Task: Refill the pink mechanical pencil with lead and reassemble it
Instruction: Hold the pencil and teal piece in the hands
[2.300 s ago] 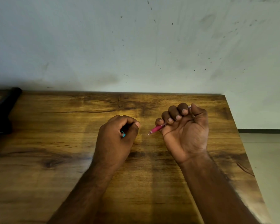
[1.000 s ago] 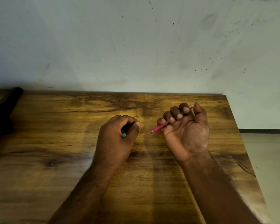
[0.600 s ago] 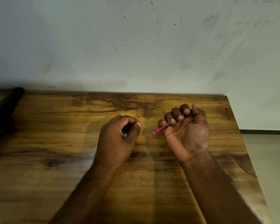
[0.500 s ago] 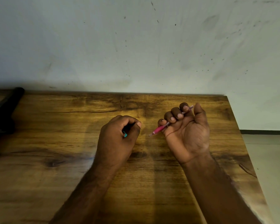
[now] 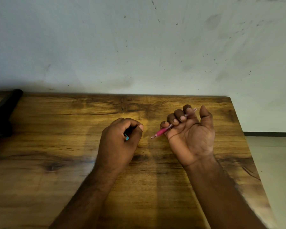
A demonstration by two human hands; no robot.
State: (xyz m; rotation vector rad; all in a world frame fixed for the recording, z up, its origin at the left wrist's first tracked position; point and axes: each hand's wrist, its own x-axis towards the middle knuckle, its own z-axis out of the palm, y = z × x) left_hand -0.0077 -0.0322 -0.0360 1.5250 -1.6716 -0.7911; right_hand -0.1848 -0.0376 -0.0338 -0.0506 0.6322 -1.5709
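Note:
My right hand lies palm up on the wooden table with its fingers curled round the pink mechanical pencil. The pencil's pink grip and metal tip point left and down toward the table. Its clear back end pokes out past the index finger, and the thumb stands lifted off it. My left hand rests knuckles up to the left, gripping a small teal object, mostly hidden inside the fist. The two hands are a short gap apart.
A black object lies at the table's far left edge. A marked pale wall rises right behind the table. The table's right edge drops to a light floor.
My right thumb has lifted away from the pencil's back end, after pressing over it earlier. The left hand has stayed still.

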